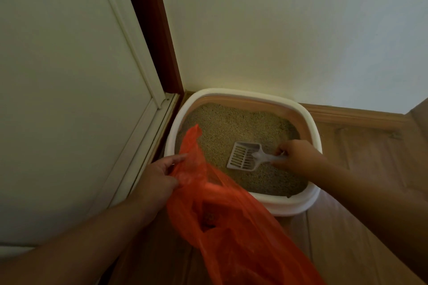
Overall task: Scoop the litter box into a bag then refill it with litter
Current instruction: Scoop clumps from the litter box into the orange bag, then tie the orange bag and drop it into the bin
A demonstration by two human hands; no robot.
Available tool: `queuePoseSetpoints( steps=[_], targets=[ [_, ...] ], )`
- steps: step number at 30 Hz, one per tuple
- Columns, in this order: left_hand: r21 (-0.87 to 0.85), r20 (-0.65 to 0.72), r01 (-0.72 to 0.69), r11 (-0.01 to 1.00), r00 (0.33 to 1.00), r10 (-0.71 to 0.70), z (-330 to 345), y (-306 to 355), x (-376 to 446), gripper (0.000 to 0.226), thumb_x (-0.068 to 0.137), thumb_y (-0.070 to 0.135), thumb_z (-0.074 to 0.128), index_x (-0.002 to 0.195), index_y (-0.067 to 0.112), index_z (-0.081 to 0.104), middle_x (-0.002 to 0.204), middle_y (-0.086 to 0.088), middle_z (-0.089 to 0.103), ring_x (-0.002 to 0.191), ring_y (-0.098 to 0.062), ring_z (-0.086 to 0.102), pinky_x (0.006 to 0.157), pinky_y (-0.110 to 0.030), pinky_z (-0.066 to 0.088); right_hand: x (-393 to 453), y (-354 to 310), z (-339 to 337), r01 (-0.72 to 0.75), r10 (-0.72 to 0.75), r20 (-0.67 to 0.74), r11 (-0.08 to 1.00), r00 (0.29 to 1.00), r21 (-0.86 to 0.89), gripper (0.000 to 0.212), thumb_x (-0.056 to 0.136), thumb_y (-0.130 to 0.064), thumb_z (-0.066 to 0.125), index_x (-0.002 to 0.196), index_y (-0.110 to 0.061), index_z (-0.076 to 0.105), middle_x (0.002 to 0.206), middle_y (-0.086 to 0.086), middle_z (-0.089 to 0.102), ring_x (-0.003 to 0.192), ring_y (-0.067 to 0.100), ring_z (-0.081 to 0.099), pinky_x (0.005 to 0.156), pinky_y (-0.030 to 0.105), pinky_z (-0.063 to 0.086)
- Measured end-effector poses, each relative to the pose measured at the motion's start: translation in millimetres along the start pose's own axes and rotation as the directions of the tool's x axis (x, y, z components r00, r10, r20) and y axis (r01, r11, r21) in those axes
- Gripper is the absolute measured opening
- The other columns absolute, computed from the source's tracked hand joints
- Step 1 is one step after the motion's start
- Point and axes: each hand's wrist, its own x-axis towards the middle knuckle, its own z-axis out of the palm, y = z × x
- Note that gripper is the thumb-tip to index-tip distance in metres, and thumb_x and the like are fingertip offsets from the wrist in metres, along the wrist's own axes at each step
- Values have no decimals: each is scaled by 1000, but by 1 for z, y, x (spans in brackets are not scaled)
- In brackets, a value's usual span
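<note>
Scooping stage: white oval plastic litter box [311,122] sits in the floor corner, its beige granular litter [231,127] level.
Right hand [298,155] fingers curl round the handle of the pale slotted plastic scoop [243,156], resting on the litter. Left hand [159,180] pinches the thin orange plastic bag [227,222] at its rim; the film is likely light, floppy and slippery, so grip the mouth edge.

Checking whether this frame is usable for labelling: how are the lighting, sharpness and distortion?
Head view: dim and yellow-green tinted; the door frame bows from wide-angle distortion; the translucent orange plastic bag in the left hand is motion-smeared; the slotted white plastic scoop in the right hand stays fairly sharp above the white litter box.
</note>
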Motion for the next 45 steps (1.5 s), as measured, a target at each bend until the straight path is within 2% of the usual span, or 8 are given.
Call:
queuePoseSetpoints(
  steps=[10, 14, 19, 24, 29, 33, 42, 45],
  targets=[
    [-45, 113, -90, 995, 989, 95, 38, 0, -3, 58, 86, -12, 66, 116, 36, 76, 110, 2, 78, 97, -21, 77, 83, -48, 64, -39, 23, 20, -119, 130, -1, 911, 992, -394, 32, 94, -56, 57, 119, -36, 61, 94, -11, 61, 80, 4, 60, 68, 23, 57],
    [-40, 92, -141, 989, 985, 144, 57, 11, 0, 49, 94, -2, 59, 115, 40, 75, 104, 8, 78, 91, -39, 72, 79, -47, 61, -57, 27, 34, -83, 31, -125, 898, 992, -432, 45, 94, -54, 53, 136, -38, 56, 121, -9, 61, 109, 14, 51, 91, 34, 52],
    [39, 3, -180, 983, 984, 180, 77, 8, -5, 31, 95, 15, 69, 116, 37, 71, 115, 19, 68, 111, -4, 65, 101, -35, 54, -86, 9, 31, -58, 5, -141, 925, 990, -375, 47, 95, -54, 51, 139, -36, 55, 139, -6, 53, 120, 19, 51, 94, 37, 50],
    [183, 77, -261, 948, 965, 251, 78, 15, -14, 27, 93, 6, 69, 111, 26, 64, 99, 16, 64, 84, 13, 61, 79, -21, 49, -124, -10, 32, -86, 63, -133, 981, 989, -175, 48, 95, -60, 50, 136, -34, 52, 128, -7, 59, 104, 11, 61, 81, 30, 55],
    [486, 240, -225, 844, 963, 119, 78, 39, -26, 46, 85, 8, 75, 120, 26, 51, 98, 4, 66, 91, -17, 68, 81, -39, 56, -150, -43, 37, -202, 172, 198, 969, 965, 140, 87, 77, -74, 65, 144, -30, 33, 119, -4, 68, 96, 10, 68, 76, 31, 57],
    [702, 352, -234, 672, 935, -43, 81, 88, -64, 45, 87, 18, 72, 129, 18, 55, 117, -3, 68, 102, -23, 67, 85, -37, 56, -188, -70, 39, -102, 113, 371, 994, 922, -49, 57, 88, -32, 71, 138, -22, 46, 132, 4, 62, 116, 22, 62, 97, 39, 53],
    [664, 325, -282, 693, 943, 72, 67, 140, -159, 12, 101, 31, 58, 102, 29, 70, 83, 6, 71, 81, -10, 69, 72, -29, 55, -201, -84, -49, -185, 217, -80, 938, 973, 293, 35, 100, -15, 53, 134, -23, 52, 118, 2, 63, 93, 21, 70, 82, 42, 61],
    [677, 426, -382, 629, 900, 88, 71, 146, -173, 15, 99, 45, 59, 108, 36, 67, 94, 11, 71, 88, -6, 68, 85, -37, 58, -208, -80, -69, -171, 349, -117, 692, 930, 701, 35, 96, -5, 59, 124, -27, 55, 108, 0, 64, 84, 22, 71, 69, 44, 64]
  ],
)
